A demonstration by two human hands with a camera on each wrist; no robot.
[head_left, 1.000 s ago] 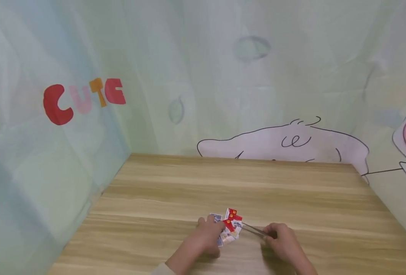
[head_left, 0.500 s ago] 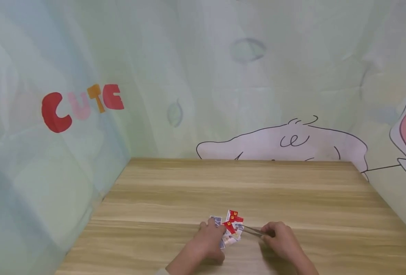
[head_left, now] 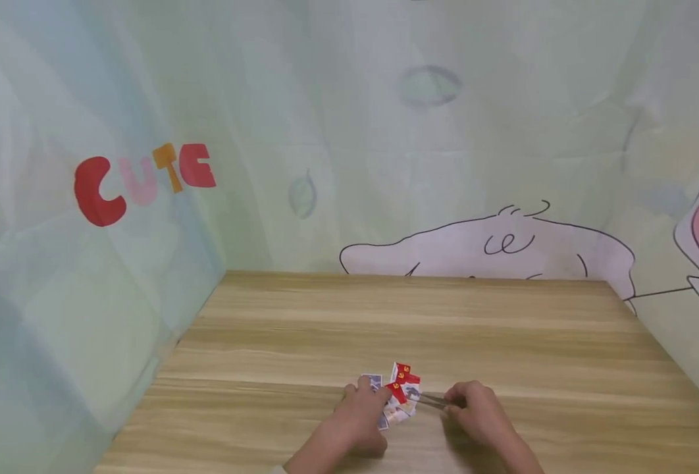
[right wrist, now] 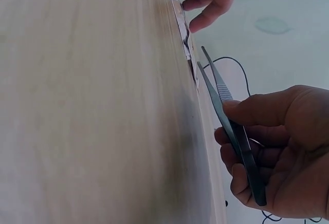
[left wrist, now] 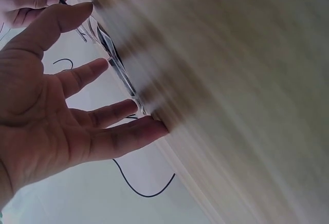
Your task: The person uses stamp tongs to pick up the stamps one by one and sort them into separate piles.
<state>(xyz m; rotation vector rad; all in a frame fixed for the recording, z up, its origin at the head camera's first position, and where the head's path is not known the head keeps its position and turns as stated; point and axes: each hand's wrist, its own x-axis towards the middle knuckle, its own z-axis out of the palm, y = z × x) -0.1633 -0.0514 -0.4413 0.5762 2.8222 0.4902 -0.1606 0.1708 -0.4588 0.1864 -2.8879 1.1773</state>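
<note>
Several small printed papers that look like postage stamps [head_left: 409, 390], some with red flags, overlap in a loose cluster on the wooden table [head_left: 302, 329]. My left hand [head_left: 358, 413] rests over their left side, fingers spread, fingertips right at the edge of the pieces; a blue-grey stamp [head_left: 376, 380] peeks out beyond it. From the right, my right hand [head_left: 481, 411] holds metal tweezers [right wrist: 249, 162] between thumb and fingers. Their tips overlap the cluster's right side in the head view and stand slightly apart in the right wrist view. The left palm covers part of the pile.
A fabric backdrop [head_left: 349, 131] rises along the table's back and both sides. It carries coloured letters [head_left: 101, 191] at left and a drawn white figure [head_left: 444, 253] behind the table's far edge.
The tweezers have moved slightly left, farther over the stamps, and their arms have come closer together. The left hand stays over the stamps; the head view has shifted a little.
</note>
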